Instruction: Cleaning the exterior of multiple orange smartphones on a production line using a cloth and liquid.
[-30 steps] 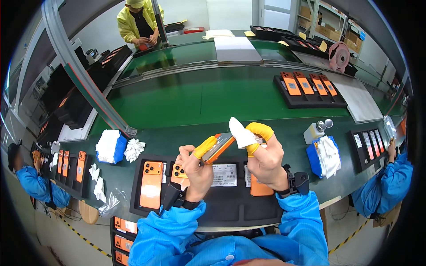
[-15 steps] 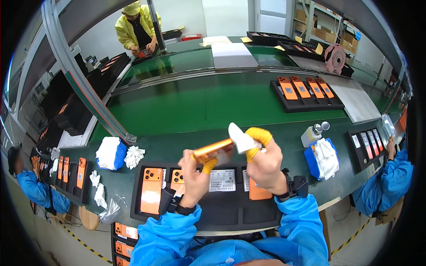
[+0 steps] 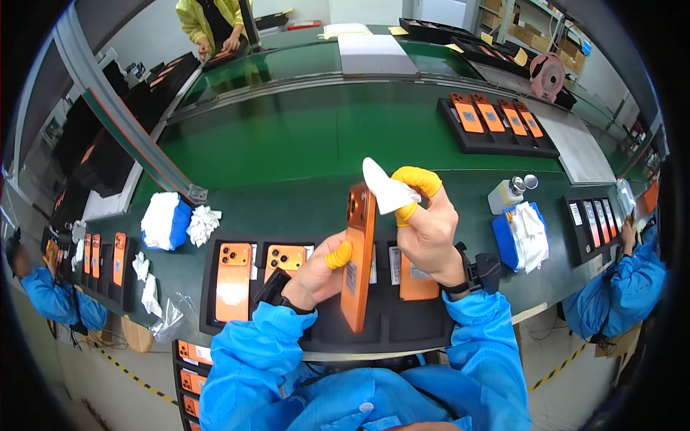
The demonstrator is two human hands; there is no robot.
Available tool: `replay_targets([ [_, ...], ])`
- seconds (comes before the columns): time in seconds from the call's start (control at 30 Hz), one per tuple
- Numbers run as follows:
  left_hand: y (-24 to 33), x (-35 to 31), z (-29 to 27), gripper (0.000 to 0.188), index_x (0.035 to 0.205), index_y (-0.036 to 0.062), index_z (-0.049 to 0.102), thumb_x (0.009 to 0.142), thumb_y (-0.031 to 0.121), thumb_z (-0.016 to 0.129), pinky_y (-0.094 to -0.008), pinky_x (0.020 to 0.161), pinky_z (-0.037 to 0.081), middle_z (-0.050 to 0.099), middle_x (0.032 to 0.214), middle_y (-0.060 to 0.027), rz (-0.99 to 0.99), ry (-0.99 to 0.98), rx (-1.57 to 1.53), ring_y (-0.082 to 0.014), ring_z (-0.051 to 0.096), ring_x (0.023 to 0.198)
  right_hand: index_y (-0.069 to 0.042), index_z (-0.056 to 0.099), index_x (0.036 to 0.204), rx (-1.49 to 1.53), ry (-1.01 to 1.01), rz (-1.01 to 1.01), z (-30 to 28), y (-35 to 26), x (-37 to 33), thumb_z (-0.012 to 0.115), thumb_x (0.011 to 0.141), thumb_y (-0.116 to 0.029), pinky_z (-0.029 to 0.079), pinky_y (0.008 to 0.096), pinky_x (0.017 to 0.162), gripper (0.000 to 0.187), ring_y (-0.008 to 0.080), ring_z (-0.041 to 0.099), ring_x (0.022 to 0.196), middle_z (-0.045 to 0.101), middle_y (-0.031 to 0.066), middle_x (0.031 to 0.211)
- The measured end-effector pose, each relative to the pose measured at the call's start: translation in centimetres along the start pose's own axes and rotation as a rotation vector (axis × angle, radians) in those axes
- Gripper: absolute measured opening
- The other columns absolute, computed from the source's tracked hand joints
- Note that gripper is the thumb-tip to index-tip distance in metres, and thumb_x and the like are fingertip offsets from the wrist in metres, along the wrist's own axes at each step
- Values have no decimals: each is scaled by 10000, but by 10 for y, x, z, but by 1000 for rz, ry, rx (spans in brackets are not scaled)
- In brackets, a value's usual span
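Note:
My left hand (image 3: 321, 275) is closed around an orange smartphone (image 3: 361, 276), held upright on edge above a black tray (image 3: 402, 334). A yellow finger cot covers the left thumb. Just right of the phone's top end, my right hand (image 3: 430, 233) pinches a white wiping cloth (image 3: 383, 188) between thumb and forefinger, both in yellow finger cots. The cloth's lower edge is close to the camera end of the phone; whether they touch I cannot tell. In the tray lie an orange phone at the left (image 3: 233, 281), a second beside it (image 3: 285, 260) and one under my right hand (image 3: 418, 283).
Blue bins of white cloths stand at left (image 3: 181, 227) and right (image 3: 506, 248). A pump bottle (image 3: 505, 196) stands behind the right bin. Across the green bench is a tray of orange phones (image 3: 503, 144). Co-workers in blue sit on both sides; one in yellow is opposite.
The phone has turned from nearly level to upright on edge, its back now showing. My right hand with the cloth has stayed near its top end. The whole view has shifted slightly.

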State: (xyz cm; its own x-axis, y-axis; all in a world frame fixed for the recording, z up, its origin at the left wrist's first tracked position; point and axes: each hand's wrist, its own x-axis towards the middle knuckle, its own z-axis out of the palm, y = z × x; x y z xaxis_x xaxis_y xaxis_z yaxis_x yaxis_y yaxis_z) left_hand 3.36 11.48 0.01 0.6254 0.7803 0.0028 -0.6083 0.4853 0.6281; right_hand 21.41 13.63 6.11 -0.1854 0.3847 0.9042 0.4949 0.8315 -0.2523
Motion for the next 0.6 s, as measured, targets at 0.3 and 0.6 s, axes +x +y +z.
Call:
replay_targets([
  [0.3,9,9,-37,335,1136,42,562,912,291,571,-374,907,484,617,1089,-112,97,-297,-367,-222,569,1063,-19,665,803,191,-234,-241,12,-46,-22,674,566,-71,465,322,527,243,246,601,680,623,155,958],
  [0.6,-4,9,-7,363,1050,26,580,853,322,655,-184,557,406,521,773,-30,4,-96,-54,-152,437,741,-15,688,934,12,32,91,11,5,-2,587,635,106,521,343,625,338,303,626,733,605,183,986],
])
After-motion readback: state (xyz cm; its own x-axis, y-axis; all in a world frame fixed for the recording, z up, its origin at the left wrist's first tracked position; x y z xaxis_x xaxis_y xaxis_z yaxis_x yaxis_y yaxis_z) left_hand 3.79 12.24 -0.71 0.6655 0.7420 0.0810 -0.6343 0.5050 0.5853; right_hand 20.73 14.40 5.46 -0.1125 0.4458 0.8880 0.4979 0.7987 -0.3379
